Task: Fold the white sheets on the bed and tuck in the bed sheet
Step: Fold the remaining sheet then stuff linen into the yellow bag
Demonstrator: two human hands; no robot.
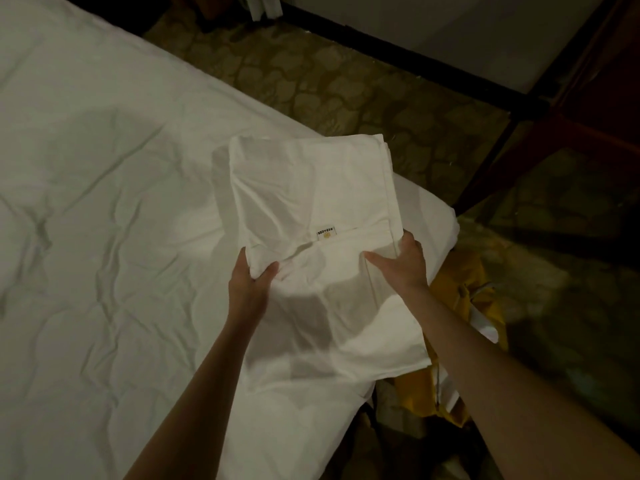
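Observation:
A folded white sheet [311,195] with a small label is held above the near right corner of the bed. My left hand [251,275] grips its near left edge, thumb on top and fingers underneath. My right hand [403,263] grips its near right edge the same way. More white cloth [346,327] lies spread under the folded sheet on the bed corner. The wrinkled white bed sheet [104,202] covers the mattress to the left.
A yellow object [460,341] lies on the patterned floor [346,81] just right of the bed corner. Dark wooden furniture [571,126] stands at the right. A dark skirting strip runs along the far wall.

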